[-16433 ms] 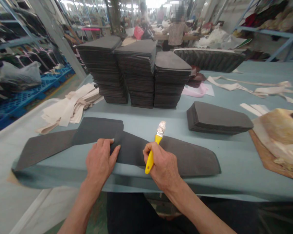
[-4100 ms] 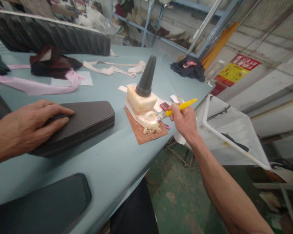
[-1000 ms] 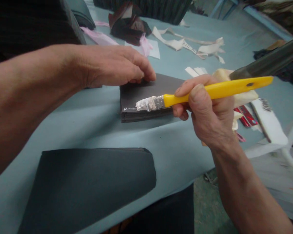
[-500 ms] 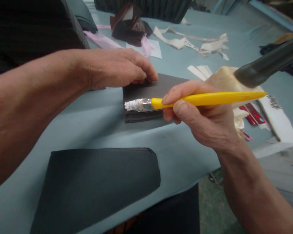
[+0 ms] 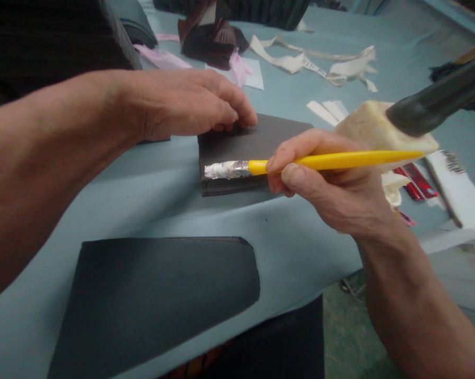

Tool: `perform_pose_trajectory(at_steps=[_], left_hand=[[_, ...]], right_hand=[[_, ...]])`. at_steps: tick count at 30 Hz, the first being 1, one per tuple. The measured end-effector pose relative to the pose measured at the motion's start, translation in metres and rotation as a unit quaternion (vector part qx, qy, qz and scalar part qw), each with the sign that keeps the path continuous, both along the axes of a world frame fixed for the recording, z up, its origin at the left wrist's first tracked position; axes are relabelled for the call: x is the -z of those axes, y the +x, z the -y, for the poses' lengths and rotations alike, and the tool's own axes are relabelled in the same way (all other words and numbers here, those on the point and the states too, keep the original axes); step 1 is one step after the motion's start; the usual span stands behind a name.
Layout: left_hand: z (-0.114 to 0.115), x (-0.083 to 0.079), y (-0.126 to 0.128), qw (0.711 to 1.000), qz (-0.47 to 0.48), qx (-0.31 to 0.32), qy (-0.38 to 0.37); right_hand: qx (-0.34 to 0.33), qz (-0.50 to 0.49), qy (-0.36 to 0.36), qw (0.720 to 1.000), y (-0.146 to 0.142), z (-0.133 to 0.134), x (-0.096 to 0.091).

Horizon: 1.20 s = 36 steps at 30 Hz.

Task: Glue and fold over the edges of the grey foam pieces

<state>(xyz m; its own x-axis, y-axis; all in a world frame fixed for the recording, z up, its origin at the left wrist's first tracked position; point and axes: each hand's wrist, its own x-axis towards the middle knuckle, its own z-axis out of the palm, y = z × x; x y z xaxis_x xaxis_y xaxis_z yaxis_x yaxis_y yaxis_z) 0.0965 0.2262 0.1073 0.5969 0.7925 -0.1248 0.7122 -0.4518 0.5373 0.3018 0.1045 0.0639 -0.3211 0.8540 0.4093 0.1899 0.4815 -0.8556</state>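
A yellow-handled brush [image 5: 332,160] is pinched between the thumb and fingers of my right hand [image 5: 324,179]. White, pasty matter coats its bristles, which lie level over the near left edge of a stack of dark grey sheets [image 5: 288,126]. My left hand [image 5: 198,102] reaches over the stack's far left part, fingers stretched out and slightly bent, the fingertips resting on the top sheet. Whether the thumb grips anything is hard to see. Closer to me, a larger dark piece with a cut corner [image 5: 162,295] lies flat.
A tall dark stack [image 5: 56,47] stands at the left. Pale strips [image 5: 292,60] and brown-black scraps [image 5: 211,37] lie at the back. At the right, a dark tube [image 5: 438,100] meets a cream block [image 5: 367,121], near a red object [image 5: 416,181]. The table edge [image 5: 292,310] runs along the front.
The view has shifted slightly. The brush tip has moved a little to the right along the stack's edge, with my right hand. My left hand stays on the stack.
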Motion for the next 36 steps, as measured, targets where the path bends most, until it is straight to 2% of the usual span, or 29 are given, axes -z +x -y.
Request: perform_pose_trajectory(at_steps=[6,14,24,36], left_hand=[[-0.001,0.001,0.003,1.0,-0.012,-0.005,0.01],[-0.013,0.009,-0.009,0.998,0.025,0.055,0.009],[-0.018,0.009,-0.013,0.999,0.024,0.044,-0.001],[-0.015,0.004,-0.008,0.999,-0.017,-0.014,-0.039]], right_hand=[[0.001,0.005,0.003,1.0,0.01,0.003,0.002],[0.033,0.009,-0.008,0.999,0.026,0.007,-0.003],[0.054,0.004,-0.012,0.998,0.049,0.007,-0.008],[0.079,-0.009,-0.01,0.997,0.084,0.011,-0.006]])
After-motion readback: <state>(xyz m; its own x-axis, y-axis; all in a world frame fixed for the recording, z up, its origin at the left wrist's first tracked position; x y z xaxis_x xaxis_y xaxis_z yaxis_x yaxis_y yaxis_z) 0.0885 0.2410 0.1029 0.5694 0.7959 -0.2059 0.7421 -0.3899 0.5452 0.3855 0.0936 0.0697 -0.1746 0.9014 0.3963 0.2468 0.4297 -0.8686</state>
